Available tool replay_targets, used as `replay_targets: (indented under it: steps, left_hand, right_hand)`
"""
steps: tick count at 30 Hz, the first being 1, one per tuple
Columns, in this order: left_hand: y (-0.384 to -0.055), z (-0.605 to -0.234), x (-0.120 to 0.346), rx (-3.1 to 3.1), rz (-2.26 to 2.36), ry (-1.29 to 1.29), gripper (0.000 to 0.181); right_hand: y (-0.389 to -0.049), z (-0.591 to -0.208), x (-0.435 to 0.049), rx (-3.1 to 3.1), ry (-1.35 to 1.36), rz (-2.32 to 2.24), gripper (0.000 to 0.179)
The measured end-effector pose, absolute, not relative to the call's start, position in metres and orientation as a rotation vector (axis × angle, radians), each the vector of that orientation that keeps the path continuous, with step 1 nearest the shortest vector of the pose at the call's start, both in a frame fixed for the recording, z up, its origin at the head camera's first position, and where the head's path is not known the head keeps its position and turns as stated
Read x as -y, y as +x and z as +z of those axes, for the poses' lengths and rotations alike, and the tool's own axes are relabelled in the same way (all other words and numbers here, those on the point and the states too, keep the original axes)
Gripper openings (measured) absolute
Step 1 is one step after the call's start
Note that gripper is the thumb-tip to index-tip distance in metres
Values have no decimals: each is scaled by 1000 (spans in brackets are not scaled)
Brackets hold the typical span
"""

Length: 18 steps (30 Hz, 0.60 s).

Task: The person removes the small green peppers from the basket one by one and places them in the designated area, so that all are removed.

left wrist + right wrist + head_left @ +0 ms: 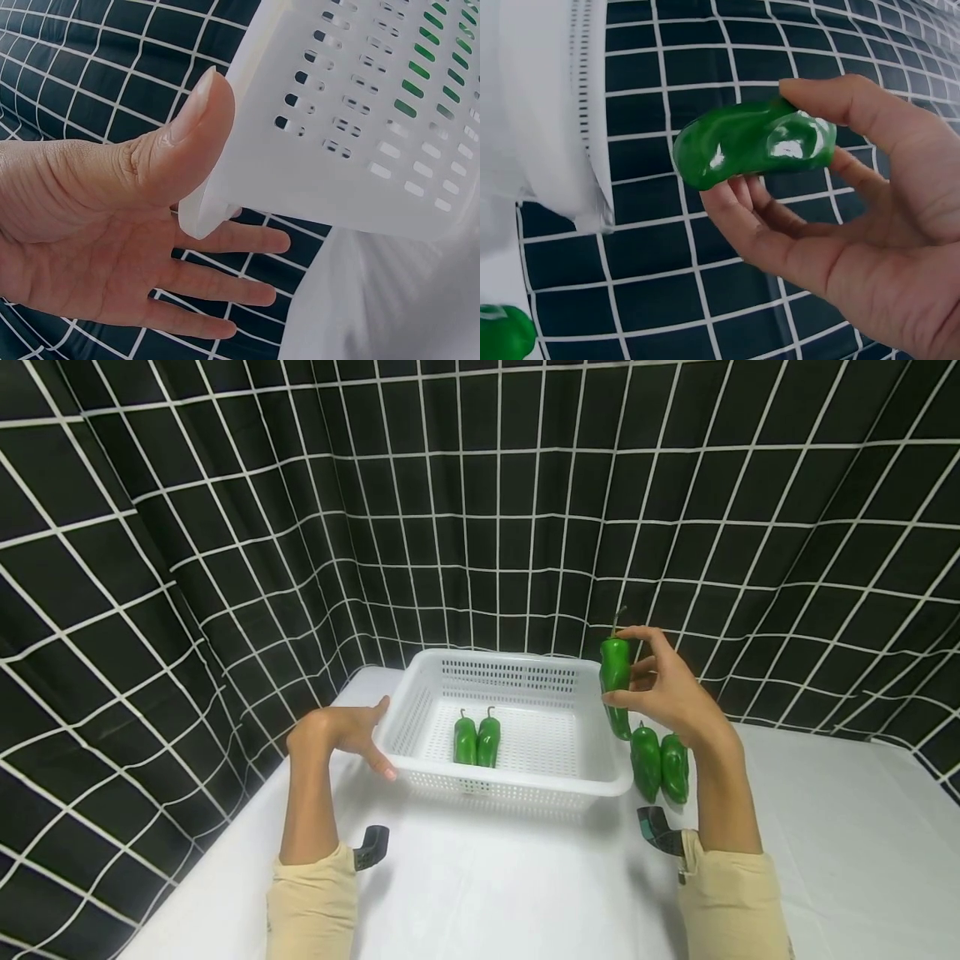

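My right hand pinches a green pepper between thumb and fingers. The pepper hangs stem up in the head view, at the right end of a white plastic basket and above its rim. In the right wrist view the same pepper shows its glossy side. My left hand is at the basket's left end. The left wrist view shows its thumb against the basket, with the other fingers stretched out straight below the rim. Two green peppers lie side by side inside the basket.
Two more green peppers lie on the white table, just right of the basket. Behind and to the left hangs a black cloth with a white grid. A dark device sits at each wrist.
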<state>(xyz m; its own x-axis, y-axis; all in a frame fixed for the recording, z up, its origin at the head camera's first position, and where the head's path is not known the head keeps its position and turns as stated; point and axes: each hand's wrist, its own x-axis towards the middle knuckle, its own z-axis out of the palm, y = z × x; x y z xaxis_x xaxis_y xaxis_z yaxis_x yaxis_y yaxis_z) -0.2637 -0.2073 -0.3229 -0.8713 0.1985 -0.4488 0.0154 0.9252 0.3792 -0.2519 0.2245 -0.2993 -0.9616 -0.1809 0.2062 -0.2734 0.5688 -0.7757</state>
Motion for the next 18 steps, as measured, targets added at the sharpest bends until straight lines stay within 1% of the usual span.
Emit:
replay_targets:
  steps: [9,18]
  left_hand:
    - [-264,-324,207,-2596,502,143,150]
    - [-264,-323,207,-2595,514,160,150]
  right_hand:
    - [-253,-304,-230,2688,300,1293,93]
    - [-254,-305,-253,2729,166,1207,91]
